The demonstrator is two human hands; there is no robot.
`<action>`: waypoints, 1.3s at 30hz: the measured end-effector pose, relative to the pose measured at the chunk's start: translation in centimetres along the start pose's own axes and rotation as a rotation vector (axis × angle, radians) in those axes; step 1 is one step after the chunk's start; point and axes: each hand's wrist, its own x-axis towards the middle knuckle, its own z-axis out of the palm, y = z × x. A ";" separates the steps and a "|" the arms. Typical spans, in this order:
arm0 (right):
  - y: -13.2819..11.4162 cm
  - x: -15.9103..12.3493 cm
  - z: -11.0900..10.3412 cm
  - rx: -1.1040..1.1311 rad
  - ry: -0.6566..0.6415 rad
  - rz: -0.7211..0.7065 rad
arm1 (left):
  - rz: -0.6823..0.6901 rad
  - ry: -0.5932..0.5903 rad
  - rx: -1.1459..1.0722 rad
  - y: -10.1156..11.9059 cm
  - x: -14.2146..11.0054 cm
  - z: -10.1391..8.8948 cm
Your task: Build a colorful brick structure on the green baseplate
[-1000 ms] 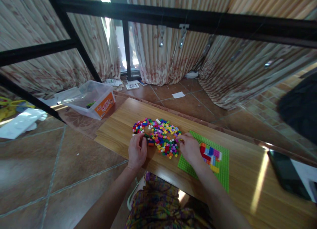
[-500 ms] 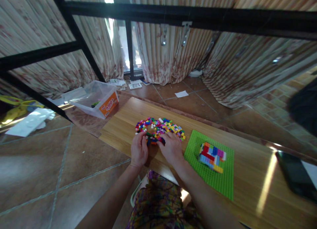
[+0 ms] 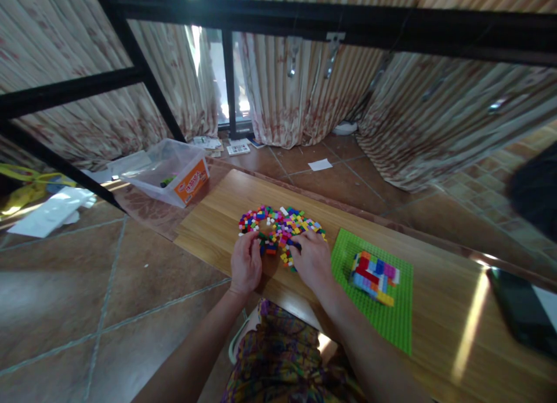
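A heap of small coloured bricks (image 3: 281, 224) lies on the wooden table (image 3: 217, 229). My left hand (image 3: 245, 263) rests at the heap's near left edge, fingers curled onto the bricks. My right hand (image 3: 310, 258) lies on the heap's near right side, its fingertips pinched among the bricks; what they hold is too small to name. To the right lies a green baseplate (image 3: 387, 321) with a low block of mixed-colour bricks (image 3: 374, 275) built on it.
A clear plastic box with an orange label (image 3: 174, 173) sits on the floor beyond the table's left end. A dark phone (image 3: 517, 310) lies at the table's right. A black metal frame (image 3: 304, 22) crosses overhead. Curtains hang behind. Papers lie on the tiles.
My right hand came off the baseplate edge and moved left into the brick heap, then shifted slightly right. The left hand stayed at the heap's edge.
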 end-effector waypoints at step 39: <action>1.0 1.6 -2.4 -0.119 -0.227 -0.173 | -0.028 -0.043 0.126 0.5 0.9 -0.5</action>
